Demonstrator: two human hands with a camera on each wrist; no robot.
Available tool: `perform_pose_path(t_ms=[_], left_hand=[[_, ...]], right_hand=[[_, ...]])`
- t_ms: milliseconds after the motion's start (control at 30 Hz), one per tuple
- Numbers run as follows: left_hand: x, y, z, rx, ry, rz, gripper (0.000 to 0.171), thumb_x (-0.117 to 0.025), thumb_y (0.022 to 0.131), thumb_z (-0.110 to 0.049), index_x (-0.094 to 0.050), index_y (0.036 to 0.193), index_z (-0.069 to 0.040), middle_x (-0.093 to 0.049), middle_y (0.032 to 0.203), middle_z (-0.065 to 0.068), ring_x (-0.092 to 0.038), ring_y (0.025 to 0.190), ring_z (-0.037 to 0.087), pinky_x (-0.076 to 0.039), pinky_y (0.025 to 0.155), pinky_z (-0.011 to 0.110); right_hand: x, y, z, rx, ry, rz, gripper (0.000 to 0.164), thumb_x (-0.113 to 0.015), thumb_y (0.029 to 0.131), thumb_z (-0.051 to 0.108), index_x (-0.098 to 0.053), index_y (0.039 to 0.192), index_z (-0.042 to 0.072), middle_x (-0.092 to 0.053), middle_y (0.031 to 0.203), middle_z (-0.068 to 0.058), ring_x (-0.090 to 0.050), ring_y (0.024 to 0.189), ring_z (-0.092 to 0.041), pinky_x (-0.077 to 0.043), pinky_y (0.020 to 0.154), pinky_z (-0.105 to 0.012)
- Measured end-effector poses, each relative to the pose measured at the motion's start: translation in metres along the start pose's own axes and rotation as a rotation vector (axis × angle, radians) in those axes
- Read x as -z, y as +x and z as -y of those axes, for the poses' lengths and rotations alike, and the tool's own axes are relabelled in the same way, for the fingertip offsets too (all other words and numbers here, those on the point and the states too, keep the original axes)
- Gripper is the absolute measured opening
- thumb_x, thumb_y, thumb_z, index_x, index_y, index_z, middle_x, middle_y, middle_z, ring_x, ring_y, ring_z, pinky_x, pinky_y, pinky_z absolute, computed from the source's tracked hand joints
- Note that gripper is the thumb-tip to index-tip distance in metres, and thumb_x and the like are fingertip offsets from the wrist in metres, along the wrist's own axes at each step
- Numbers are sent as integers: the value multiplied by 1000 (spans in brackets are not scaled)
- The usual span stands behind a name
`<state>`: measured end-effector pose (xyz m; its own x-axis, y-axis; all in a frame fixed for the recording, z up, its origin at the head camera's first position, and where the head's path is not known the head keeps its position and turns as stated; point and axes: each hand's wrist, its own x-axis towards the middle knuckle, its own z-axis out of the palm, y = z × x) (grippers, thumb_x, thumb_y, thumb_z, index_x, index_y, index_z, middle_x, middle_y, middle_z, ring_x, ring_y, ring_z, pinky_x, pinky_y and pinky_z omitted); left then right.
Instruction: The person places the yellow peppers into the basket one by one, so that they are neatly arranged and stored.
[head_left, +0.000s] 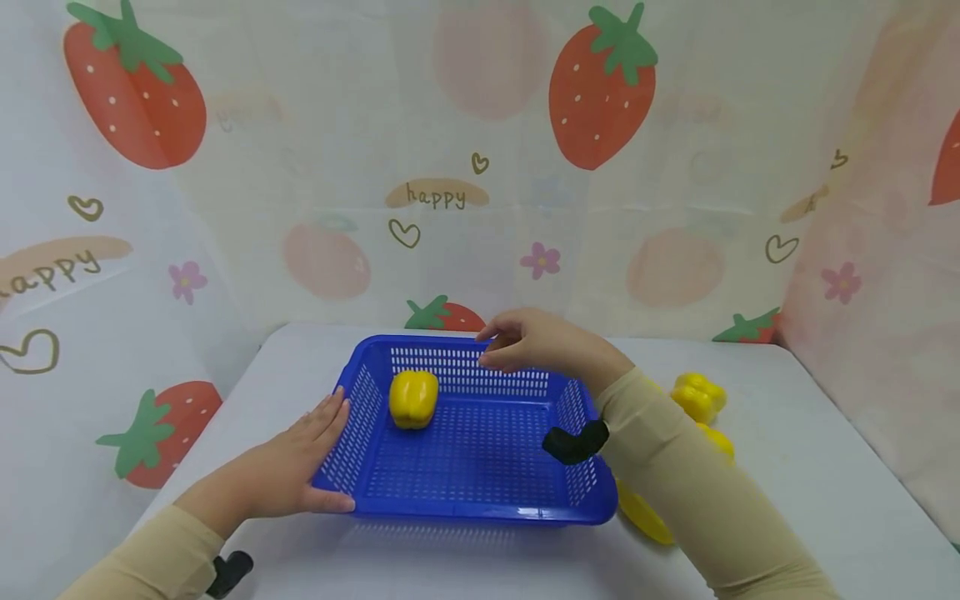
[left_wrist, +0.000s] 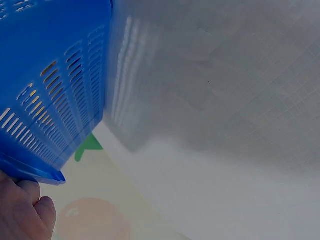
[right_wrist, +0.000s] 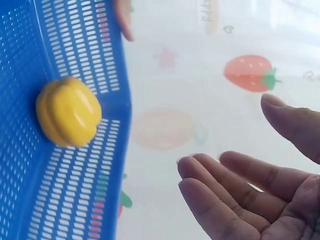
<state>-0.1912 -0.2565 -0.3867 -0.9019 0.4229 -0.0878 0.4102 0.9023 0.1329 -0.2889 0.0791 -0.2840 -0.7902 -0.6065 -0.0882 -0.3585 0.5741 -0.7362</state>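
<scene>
A blue plastic basket (head_left: 480, 510) with slotted walls stands on the white table. One yellow bell pepper (head_left: 413, 400) lies inside it, toward the back left corner; the right wrist view shows the same pepper (right_wrist: 69, 112) against the slotted wall. My left hand (head_left: 300, 462) rests along the basket's left rim, fingers extended and thumb at the front corner. Over the basket's back rim hovers my right hand (head_left: 517, 340), fingers loosely bent. In the right wrist view, a gap shows between that hand's thumb and fingers (right_wrist: 215, 205), with nothing held.
Right of the basket, partly behind my right forearm, lie another yellow bell pepper (head_left: 699, 397), a yellow piece (head_left: 718, 442) mostly covered by the sleeve, and a long yellow item (head_left: 647, 515) by the basket's front right corner. A strawberry-print curtain (head_left: 480, 150) hangs behind the table.
</scene>
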Motion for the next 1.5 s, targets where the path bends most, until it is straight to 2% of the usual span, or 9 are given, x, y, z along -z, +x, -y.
perform_pose_path(t_ms=[100,533,767,1133,1300,1500], left_hand=[[0,0,0,1,3,0,120,-49,64,-81,-8,147,-5,3,153,12,-7,139,33,-21,106,52],[1,-1,-2,5,9,7,120,-49,64,-81,-7,147,-5,3,153,13,-7,139,33,-21,106,53],[2,-1,-2,4,7,11,120,-49,64,-80,-9,146,-4,3,153,13,-7,139,33,-21,107,52],[2,-1,-3,7,4,12,118,-52,66,-78,-9,146,-3,3,153,13,-7,139,32,-20,107,51],[2,0,-3,8,2,12,118,-52,65,-78,-8,146,-4,3,153,13,-6,139,32,-19,107,51],[1,0,-2,8,6,11,119,-50,64,-80,-8,146,-3,3,153,13,-6,139,32,-19,108,51]], right_hand=[[10,-13,-6,10,-43,-16,33,-67,82,33,-61,112,19,-66,97,3,-61,91,-16,-50,83,-34],[36,-64,-39,26,-91,-13,36,-64,85,32,-59,116,14,-64,101,-1,-60,95,-16,-49,87,-36],[52,-94,-60,-17,-76,19,43,-63,86,32,-54,122,9,-62,110,-6,-59,103,-22,-49,87,-37],[71,-140,-91,-84,-153,61,43,-65,84,33,-57,120,11,-62,108,-3,-60,99,-18,-50,84,-37],[77,-159,-110,-117,-127,80,42,-65,85,30,-56,120,9,-61,109,-4,-60,98,-18,-51,81,-33],[81,-179,-131,-153,-60,111,44,-65,84,23,-53,122,4,-59,110,-12,-61,97,-21,-52,76,-26]])
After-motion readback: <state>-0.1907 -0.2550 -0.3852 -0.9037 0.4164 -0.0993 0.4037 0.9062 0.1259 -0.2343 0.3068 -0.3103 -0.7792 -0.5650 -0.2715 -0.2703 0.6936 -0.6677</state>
